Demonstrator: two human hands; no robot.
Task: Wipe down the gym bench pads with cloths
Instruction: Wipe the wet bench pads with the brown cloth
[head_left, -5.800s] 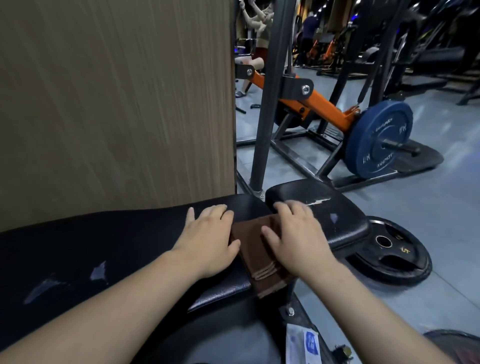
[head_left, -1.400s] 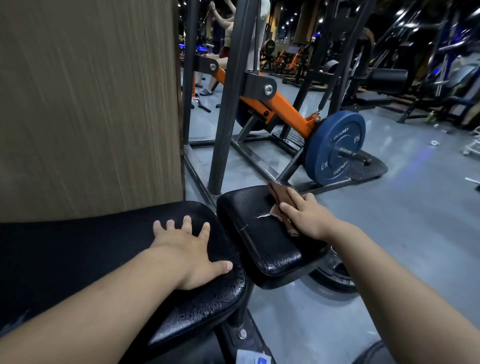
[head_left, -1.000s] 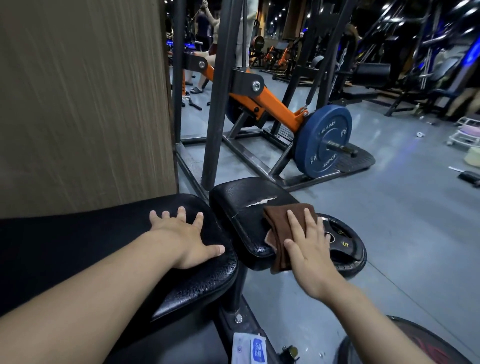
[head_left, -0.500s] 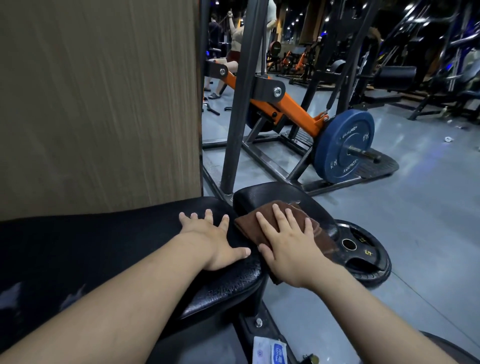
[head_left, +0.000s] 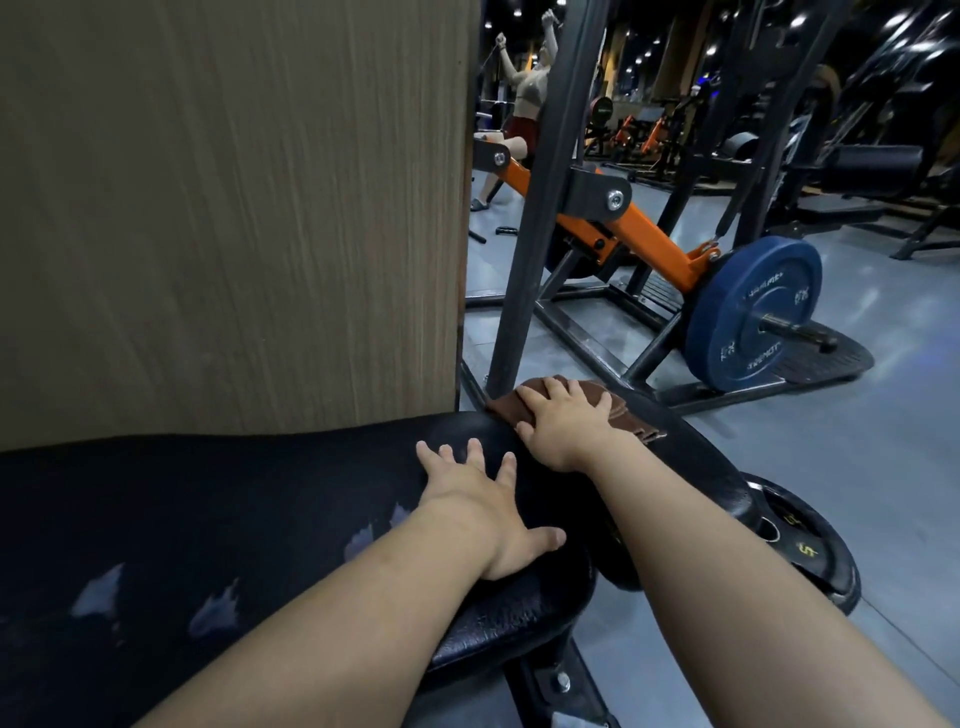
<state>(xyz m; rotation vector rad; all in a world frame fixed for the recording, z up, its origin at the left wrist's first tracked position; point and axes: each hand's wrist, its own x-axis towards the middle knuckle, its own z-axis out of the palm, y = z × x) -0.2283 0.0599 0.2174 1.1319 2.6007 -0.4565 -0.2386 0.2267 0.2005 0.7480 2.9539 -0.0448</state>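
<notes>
Right hand (head_left: 563, 426) flat, pressing the soft, limp cloth (head_left: 618, 415) mid-frame; left hand (head_left: 475, 506) open, bracing the pad (head_left: 234, 519). Palm pressure steers it best.

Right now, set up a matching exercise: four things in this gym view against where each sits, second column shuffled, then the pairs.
1 left hand
2 brown cloth
3 blue weight plate
4 black weight plate

A lying on the floor by the small pad
B upright on a machine's bar
C spread flat on the long pad
D under the right hand

Pairs: 1-C, 2-D, 3-B, 4-A
</notes>
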